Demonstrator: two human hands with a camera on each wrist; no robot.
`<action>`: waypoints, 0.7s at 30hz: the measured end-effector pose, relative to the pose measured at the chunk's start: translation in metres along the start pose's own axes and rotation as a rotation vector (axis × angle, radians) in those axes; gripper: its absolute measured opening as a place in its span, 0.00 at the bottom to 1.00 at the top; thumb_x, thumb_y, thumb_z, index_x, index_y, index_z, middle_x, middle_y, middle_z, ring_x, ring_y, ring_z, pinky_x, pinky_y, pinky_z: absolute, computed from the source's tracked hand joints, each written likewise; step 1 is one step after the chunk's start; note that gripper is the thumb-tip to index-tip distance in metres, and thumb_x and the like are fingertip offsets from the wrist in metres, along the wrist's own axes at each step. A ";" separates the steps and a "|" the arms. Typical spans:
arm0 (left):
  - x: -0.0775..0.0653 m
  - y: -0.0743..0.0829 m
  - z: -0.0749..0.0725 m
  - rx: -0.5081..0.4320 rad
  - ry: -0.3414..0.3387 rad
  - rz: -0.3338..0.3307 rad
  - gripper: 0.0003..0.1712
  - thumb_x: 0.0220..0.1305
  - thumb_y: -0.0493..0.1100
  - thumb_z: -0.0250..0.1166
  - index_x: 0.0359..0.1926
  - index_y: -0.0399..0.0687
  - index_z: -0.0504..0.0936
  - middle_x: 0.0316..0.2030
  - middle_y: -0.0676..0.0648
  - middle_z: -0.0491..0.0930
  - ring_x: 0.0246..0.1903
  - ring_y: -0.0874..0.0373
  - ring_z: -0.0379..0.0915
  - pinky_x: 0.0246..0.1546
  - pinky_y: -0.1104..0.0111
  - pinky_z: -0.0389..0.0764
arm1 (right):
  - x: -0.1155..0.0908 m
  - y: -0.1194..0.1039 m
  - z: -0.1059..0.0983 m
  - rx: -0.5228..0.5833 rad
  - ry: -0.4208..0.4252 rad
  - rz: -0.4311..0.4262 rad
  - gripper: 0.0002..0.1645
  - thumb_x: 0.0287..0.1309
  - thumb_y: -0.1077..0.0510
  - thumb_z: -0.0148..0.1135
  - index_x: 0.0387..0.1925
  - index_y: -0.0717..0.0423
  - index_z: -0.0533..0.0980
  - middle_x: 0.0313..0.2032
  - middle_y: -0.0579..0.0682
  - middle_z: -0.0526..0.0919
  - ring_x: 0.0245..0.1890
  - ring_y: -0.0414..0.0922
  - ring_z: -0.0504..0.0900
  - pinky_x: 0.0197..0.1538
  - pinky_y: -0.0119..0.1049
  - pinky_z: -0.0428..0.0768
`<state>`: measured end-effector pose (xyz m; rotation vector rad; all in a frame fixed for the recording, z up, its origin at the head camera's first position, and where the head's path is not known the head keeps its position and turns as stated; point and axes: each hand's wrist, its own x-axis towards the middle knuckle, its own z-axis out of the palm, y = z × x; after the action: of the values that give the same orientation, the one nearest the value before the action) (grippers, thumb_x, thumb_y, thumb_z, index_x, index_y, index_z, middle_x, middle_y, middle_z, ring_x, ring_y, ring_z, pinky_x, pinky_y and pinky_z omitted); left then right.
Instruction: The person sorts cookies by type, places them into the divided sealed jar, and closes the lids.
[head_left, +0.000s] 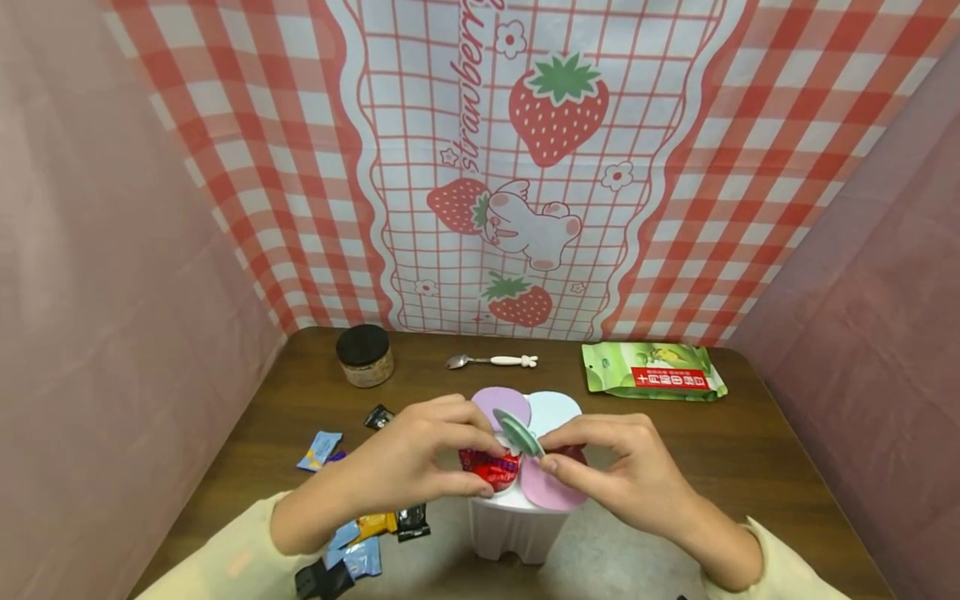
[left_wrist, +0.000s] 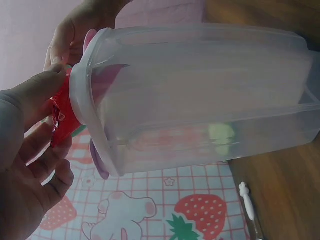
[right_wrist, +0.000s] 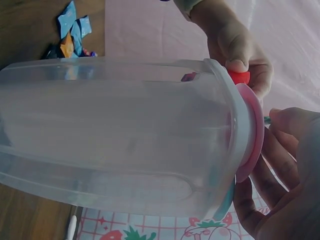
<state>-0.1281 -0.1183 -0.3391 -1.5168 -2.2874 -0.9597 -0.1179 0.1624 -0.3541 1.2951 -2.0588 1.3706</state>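
Observation:
A tall translucent storage container [left_wrist: 200, 90] stands on the table, its white top fitted with purple [head_left: 497, 406], pale blue [head_left: 555, 410] and pink [head_left: 553, 487] lids. Over one opening, my left hand [head_left: 427, 454] grips a shiny red wrapped packet [head_left: 495, 475] between thumb and fingers. The packet also shows in the left wrist view, against the container's rim [left_wrist: 82, 95]. My right hand [head_left: 630, 471] pinches the green lid [head_left: 517, 433] and holds it tilted up beside the packet. How far the packet sits in the opening is hidden.
Several small wrapped packets [head_left: 363, 557] lie left of the container. Toward the back are a jar with a black lid [head_left: 365, 358], a white-handled spoon [head_left: 495, 361] and a green package [head_left: 654, 371]. A checked strawberry cloth [head_left: 525, 250] hangs behind.

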 end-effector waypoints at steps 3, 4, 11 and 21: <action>0.001 0.002 0.001 0.032 -0.029 -0.003 0.13 0.57 0.47 0.79 0.43 0.53 0.90 0.43 0.60 0.83 0.46 0.67 0.75 0.48 0.76 0.77 | -0.001 0.000 0.000 0.001 0.000 -0.005 0.20 0.50 0.73 0.74 0.42 0.51 0.86 0.33 0.43 0.88 0.30 0.35 0.84 0.34 0.26 0.82; 0.002 0.002 0.001 0.042 -0.038 -0.005 0.13 0.57 0.48 0.79 0.43 0.54 0.90 0.42 0.60 0.83 0.46 0.67 0.75 0.47 0.76 0.77 | -0.001 0.000 0.000 0.001 0.000 -0.006 0.20 0.50 0.73 0.74 0.42 0.51 0.86 0.33 0.42 0.88 0.30 0.35 0.84 0.34 0.26 0.82; 0.005 0.003 0.000 0.142 -0.130 0.037 0.13 0.63 0.53 0.74 0.46 0.57 0.90 0.43 0.61 0.84 0.47 0.66 0.75 0.49 0.71 0.77 | -0.001 0.000 0.000 -0.002 -0.007 -0.006 0.20 0.50 0.73 0.75 0.42 0.50 0.86 0.32 0.42 0.88 0.30 0.35 0.83 0.34 0.26 0.82; -0.001 0.003 -0.001 0.052 -0.123 -0.062 0.21 0.64 0.55 0.73 0.54 0.53 0.86 0.52 0.59 0.83 0.54 0.66 0.76 0.55 0.70 0.79 | 0.000 -0.001 -0.001 -0.002 -0.016 0.010 0.20 0.51 0.72 0.75 0.43 0.50 0.86 0.33 0.42 0.88 0.30 0.35 0.83 0.34 0.26 0.82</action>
<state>-0.1250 -0.1186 -0.3379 -1.5321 -2.4373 -0.8365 -0.1174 0.1634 -0.3529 1.3006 -2.0790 1.3670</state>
